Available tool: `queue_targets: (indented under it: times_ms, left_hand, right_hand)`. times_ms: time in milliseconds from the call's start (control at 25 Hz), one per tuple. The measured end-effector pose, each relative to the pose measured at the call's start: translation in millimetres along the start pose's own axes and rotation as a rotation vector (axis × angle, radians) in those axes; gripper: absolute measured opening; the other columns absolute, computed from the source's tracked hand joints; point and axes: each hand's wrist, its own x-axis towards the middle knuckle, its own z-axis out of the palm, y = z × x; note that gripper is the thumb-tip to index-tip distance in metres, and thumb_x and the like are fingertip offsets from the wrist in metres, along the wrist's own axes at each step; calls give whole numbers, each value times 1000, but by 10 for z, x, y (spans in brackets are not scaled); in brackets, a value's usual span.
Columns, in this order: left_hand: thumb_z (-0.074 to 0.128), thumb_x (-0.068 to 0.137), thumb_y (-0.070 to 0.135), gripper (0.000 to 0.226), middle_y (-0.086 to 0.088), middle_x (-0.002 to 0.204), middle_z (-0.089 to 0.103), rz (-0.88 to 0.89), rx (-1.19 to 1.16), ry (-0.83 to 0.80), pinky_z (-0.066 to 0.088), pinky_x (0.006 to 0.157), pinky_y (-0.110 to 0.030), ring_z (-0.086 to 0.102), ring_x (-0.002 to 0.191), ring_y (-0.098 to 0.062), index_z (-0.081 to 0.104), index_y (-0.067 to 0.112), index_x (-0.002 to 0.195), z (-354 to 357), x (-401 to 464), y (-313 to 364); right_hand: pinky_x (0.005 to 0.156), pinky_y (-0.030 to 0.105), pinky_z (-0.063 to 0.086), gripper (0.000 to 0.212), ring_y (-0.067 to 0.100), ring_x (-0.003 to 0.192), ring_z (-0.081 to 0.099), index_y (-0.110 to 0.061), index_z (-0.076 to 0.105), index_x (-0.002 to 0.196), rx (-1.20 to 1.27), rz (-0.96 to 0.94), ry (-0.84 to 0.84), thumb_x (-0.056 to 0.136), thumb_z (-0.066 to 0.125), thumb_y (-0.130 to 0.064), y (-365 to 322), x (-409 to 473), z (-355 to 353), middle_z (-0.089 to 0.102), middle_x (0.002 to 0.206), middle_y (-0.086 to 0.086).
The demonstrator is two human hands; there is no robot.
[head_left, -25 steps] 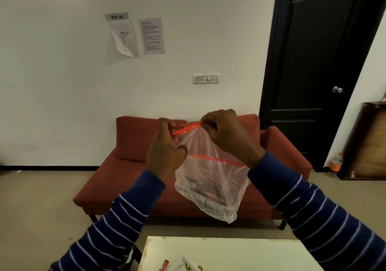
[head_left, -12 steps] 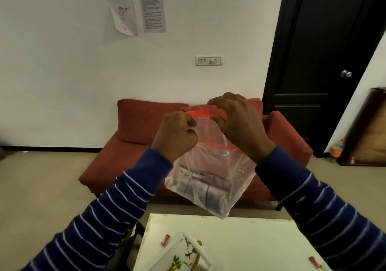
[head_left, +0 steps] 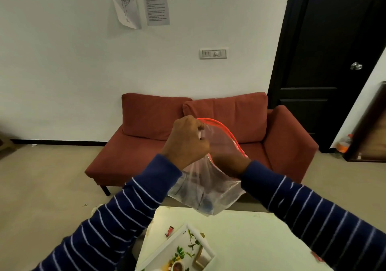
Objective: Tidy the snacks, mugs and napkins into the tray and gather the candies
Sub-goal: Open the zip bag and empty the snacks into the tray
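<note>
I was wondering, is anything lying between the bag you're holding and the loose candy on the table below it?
Nothing visible does. The zip bag hangs in open air over the table's far edge, held at its red rim by the left hand, the right hand behind the plastic. The red candy lies uncovered beside the floral tray.

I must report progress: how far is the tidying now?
Done: white floral tray on the white table holds some items. In hand: left hand holds open the clear zip bag; right hand reaches inside. Left: small red candy lies beside the tray.
</note>
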Motion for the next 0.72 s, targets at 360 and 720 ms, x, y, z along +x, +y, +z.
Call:
queue_targets:
  times_ms: [360, 720]
  left_hand:
    - [66, 73, 1, 39, -8, 104, 72, -69, -29, -74, 42, 80, -16, 65, 96, -19, 74, 5, 111, 123, -236, -156]
    - [67, 79, 8, 45, -11, 104, 67, -266, 54, -207, 33, 75, -20, 61, 97, -26, 68, 10, 123, 405, -669, -920]
  right_hand:
    - [94, 14, 31, 33, 10, 96, 48, 13, 49, 132, 136, 235, 55, 103, 37, 7, 396, -79, 769, 63, 109, 18]
    - [64, 39, 54, 17, 22, 73, 65, -19, 74, 98, -519, -335, -342, 97, 56, -18, 191, -80, 135, 73, 87, 3]
